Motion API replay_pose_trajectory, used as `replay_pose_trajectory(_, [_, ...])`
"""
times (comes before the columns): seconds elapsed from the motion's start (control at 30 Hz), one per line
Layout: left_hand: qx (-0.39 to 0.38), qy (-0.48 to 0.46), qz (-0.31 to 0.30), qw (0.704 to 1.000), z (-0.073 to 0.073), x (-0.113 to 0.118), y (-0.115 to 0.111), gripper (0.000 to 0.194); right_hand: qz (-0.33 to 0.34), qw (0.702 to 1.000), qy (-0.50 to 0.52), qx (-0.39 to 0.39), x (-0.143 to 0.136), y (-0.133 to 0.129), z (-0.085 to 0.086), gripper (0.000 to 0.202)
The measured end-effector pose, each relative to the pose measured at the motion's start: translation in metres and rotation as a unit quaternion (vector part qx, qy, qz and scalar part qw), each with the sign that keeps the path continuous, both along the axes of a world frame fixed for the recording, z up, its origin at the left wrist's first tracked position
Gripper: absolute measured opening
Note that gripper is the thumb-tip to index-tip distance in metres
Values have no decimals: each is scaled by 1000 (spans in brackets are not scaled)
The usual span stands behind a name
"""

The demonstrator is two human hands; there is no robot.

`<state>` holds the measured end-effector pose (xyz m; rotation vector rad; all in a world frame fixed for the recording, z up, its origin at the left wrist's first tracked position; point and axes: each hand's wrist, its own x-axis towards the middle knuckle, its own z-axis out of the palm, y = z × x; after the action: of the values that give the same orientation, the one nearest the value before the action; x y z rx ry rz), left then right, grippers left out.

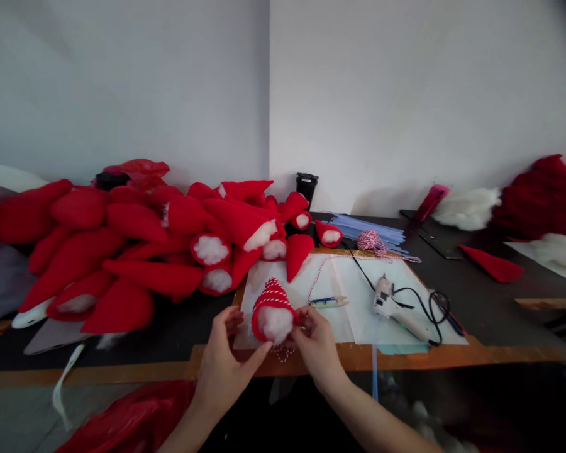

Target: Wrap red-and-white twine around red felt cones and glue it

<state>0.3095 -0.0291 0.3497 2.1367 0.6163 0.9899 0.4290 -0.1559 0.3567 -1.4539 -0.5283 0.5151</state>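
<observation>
A red felt cone (272,294) wound with red-and-white cord lies on white paper (353,314), its open end, full of white stuffing (276,323), facing me. My right hand (315,343) pinches the right edge of its rim between thumb and fingers. To the left of the cone, my left hand (229,358) is spread, the thumb near the lower rim and the fingers apart. Some twisted cord (283,353) hangs just below the rim. Thread snips (329,302) lie right of the cone, beside a cord running up to a cord ball (371,241).
Stuffed red cones (136,220) are heaped at the left. A white glue gun (399,308) with a black cable lies at the right, below bluish glue sticks (368,229). Farther right are a red cone (494,263), white fluff (469,209) and dark red fur (542,198).
</observation>
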Motion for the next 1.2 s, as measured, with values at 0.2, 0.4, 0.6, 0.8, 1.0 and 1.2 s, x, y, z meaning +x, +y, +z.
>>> replay_pose_trajectory(0.2, [-34, -32, 3, 999, 8, 15, -3, 40, 98, 949, -199, -225, 23, -27, 11, 18])
replay_pose_trajectory(0.4, [126, -30, -75, 989, 16, 19, -13, 28, -14, 776, -412, -477, 70, -48, 30, 35])
replay_pose_trajectory(0.6, [162, -5, -106, 981, 27, 4, -17, 25, -3, 764, -410, -498, 73, -55, 21, 28])
replay_pose_trajectory(0.8, [180, 1, -82, 980, 35, 2, -8, 28, 10, 930, -270, -248, 64, -73, 24, 38])
replay_pose_trajectory(1.0, [187, 28, -71, 979, 35, 2, 0, 30, 24, 960, -228, -163, 22, -70, 42, 28])
replay_pose_trajectory(1.2, [196, 15, -45, 979, 24, -5, 3, 18, 47, 945, -262, -188, -10, -57, 52, 28])
